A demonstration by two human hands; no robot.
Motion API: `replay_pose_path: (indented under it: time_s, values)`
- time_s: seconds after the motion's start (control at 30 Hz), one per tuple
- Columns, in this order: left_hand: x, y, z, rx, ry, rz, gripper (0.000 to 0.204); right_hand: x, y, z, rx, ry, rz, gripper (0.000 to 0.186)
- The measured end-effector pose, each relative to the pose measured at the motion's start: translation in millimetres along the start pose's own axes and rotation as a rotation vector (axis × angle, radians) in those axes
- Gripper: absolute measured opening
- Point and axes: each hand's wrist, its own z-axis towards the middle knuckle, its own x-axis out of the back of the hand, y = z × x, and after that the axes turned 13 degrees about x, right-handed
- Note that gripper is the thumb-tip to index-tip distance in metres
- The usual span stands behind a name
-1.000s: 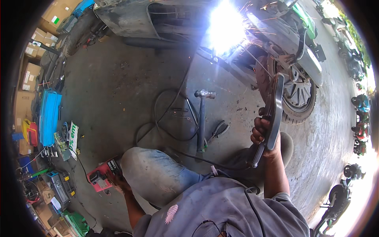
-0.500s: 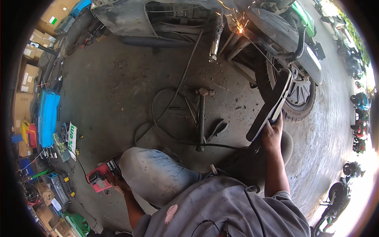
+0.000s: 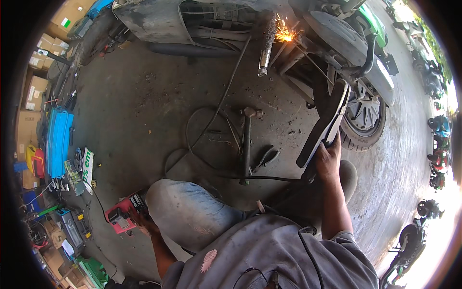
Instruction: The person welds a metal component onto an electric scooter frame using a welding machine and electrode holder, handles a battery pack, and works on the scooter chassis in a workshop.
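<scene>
My right hand (image 3: 328, 161) is closed around the grip of a black handheld welder (image 3: 321, 127) with a pale edge. A thin rod reaches from its far end up to bright sparks (image 3: 286, 35) on the frame of a motor scooter (image 3: 332, 33). Low at the left, beside my knee, my left hand (image 3: 146, 224) lies against a red and black box-shaped device (image 3: 119, 216). Its fingers look stretched along the device, partly hidden. Left of the sparks, a dirty shock absorber (image 3: 266, 48) hangs down.
On the floor lie a hammer (image 3: 247, 144), pliers (image 3: 265, 156) and a looped black cable (image 3: 189, 139). Cardboard boxes (image 3: 33, 91) and a blue case (image 3: 58, 142) line the left. The scooter's wheel (image 3: 364, 118) stands at the right, with parked bikes (image 3: 438, 156) beyond.
The sparks have shifted a little left along the scooter frame and burst wider. The welder in my right hand has moved slightly left. My left hand has stayed at the red device.
</scene>
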Motion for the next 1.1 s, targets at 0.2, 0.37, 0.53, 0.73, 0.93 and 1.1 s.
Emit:
replay_pose_path:
  time_s: [0.2, 0.37, 0.53, 0.73, 0.93, 1.1]
  values:
    - [4.3, 5.4, 2.5, -0.039, 0.004, -0.027, 0.035, -1.7, -0.3, 0.7, 0.097, 0.005, -0.091, 0.051]
    - [2.9, 4.2, 2.8, 0.123, -0.044, -0.062, 0.028, -2.6, 2.5, -5.4, 0.187, -0.149, -0.662, 0.054]
    - [0.6, -0.8, 0.3, 0.085, -0.05, -0.036, 0.018, -9.8, 3.5, -28.0, 0.255, -0.049, -0.332, 0.073]
    - [-3.1, -7.4, 2.2, -0.004, -0.031, 0.036, 0.02, -5.7, -19.3, -16.1, 0.06, -0.027, -0.503, 0.055]
    - [0.1, -6.9, 1.4, 0.023, -0.036, 0.006, 0.023, -14.4, -30.9, -2.8, 0.086, -0.018, -0.53, 0.047]
    - [-0.5, -5.1, 1.9, 0.03, -0.043, -0.002, 0.025, -12.6, -26.0, -2.9, 0.061, -0.033, -0.508, 0.049]
